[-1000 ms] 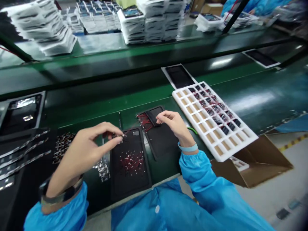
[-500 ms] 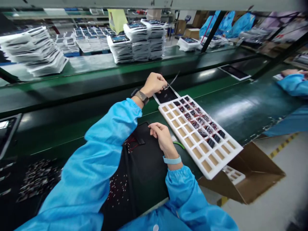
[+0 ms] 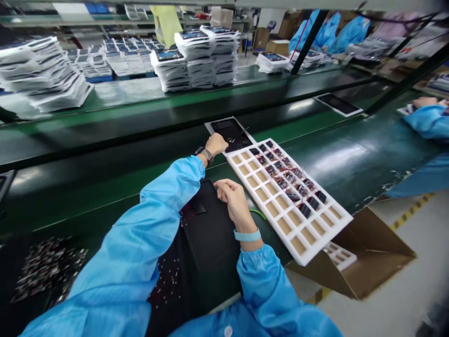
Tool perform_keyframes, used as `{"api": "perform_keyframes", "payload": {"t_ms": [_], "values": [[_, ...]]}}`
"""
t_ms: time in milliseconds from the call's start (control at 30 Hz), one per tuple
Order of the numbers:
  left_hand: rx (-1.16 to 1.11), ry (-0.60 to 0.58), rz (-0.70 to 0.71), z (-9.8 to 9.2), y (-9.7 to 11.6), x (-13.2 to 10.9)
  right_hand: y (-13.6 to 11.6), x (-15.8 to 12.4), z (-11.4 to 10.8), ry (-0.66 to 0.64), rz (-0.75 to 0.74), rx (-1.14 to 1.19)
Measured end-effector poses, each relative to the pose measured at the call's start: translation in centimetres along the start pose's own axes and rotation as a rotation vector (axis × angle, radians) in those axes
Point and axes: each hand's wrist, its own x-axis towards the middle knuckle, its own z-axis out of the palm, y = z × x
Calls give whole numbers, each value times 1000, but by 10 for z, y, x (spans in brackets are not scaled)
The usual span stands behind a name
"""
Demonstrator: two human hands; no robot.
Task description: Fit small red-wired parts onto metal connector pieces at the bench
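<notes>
My left hand point(image 3: 217, 143), with a dark watch on its wrist, is closed at the near edge of a black panel in a white frame point(image 3: 224, 126). Whatever its fingertips hold, if anything, is hidden. A thin strip point(image 3: 242, 133) and a small shiny piece point(image 3: 230, 140) are on that panel. Over the far end of a black mat point(image 3: 213, 243), the thumb and fingers of my right hand point(image 3: 234, 202) are pinched together; nothing between them can be made out. A small flat dark piece point(image 3: 198, 206) lies on the mat to its left.
A white compartment tray point(image 3: 261, 194), partly filled with small black wired parts point(image 3: 288, 177), overhangs an open cardboard box point(image 3: 379, 252). Loose small parts point(image 3: 51, 267) are heaped at left. White-wrapped stacks point(image 3: 224, 56) stand behind. A co-worker's blue sleeve point(image 3: 428, 122) is at right.
My left hand has come down and nearer, away from the thin strip it held above the panel; the strip now appears on the panel. My right hand stays nearly in place.
</notes>
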Motion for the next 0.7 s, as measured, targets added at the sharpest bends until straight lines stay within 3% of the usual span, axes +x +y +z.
{"api": "perform_keyframes", "payload": {"t_ms": [133, 267, 367, 467, 567, 700], "values": [[74, 43, 101, -39, -11, -36, 0, 4, 2, 30, -39, -71], [131, 126, 309, -63, -16, -132, -2, 8, 4, 78, -112, -82], [24, -100, 363, -50, -25, -215, -10, 5, 9, 131, -221, -30], [-181, -154, 256, -20, -45, -276, -21, -8, 23, 72, -335, 48], [-488, -212, 173, 3, -64, -312, -30, -28, 47, -79, -359, 106], [-778, -324, 167, 8, -81, -336, -39, -50, 80, -258, -312, 129]]}}
